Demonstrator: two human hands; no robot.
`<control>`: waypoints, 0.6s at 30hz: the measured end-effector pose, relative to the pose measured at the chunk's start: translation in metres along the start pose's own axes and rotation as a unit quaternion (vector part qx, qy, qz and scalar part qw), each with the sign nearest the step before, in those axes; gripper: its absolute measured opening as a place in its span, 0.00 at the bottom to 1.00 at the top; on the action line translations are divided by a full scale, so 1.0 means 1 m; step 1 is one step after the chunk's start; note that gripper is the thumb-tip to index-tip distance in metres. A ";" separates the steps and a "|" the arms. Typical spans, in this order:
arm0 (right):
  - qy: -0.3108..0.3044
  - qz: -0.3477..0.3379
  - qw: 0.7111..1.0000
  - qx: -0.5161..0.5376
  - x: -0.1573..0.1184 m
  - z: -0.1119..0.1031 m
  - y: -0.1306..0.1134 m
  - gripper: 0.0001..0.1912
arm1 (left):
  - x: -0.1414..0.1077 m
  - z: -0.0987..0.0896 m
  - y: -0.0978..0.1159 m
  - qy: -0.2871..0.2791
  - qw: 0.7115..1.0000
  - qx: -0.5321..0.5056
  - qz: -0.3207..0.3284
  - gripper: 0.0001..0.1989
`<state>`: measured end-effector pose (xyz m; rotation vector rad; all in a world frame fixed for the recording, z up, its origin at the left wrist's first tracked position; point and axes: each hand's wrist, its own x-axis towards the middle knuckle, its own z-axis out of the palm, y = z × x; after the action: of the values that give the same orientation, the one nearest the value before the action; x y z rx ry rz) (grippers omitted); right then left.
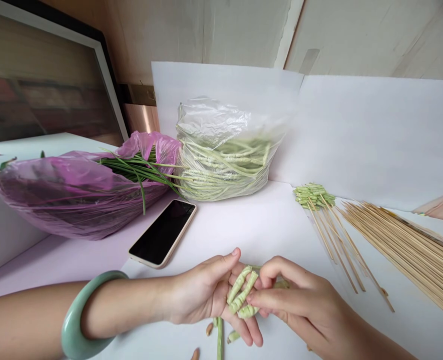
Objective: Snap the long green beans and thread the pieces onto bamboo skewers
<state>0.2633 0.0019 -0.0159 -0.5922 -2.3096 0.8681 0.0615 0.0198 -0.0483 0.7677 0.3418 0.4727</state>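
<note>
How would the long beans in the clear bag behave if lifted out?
The long beans will probably droop and tangle, since they lie bent in loose loops. They look light for their length, being thin. The clear bag seems thin and soft, so it would likely slump rather than hold its shape.

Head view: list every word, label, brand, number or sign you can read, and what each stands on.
None readable: the phone shows a dark, blank screen, and neither the clear plastic bag nor the purple plastic bag has print I can make out.
</note>
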 end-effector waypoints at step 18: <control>0.155 0.165 0.973 -0.051 -0.001 0.002 0.005 0.12 | -0.005 0.002 0.006 0.042 0.994 0.083 -0.050 0.11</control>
<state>0.2637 0.0044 -0.0208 -1.0980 -2.0104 0.7427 0.0569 0.0196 -0.0418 0.8882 0.5008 0.3867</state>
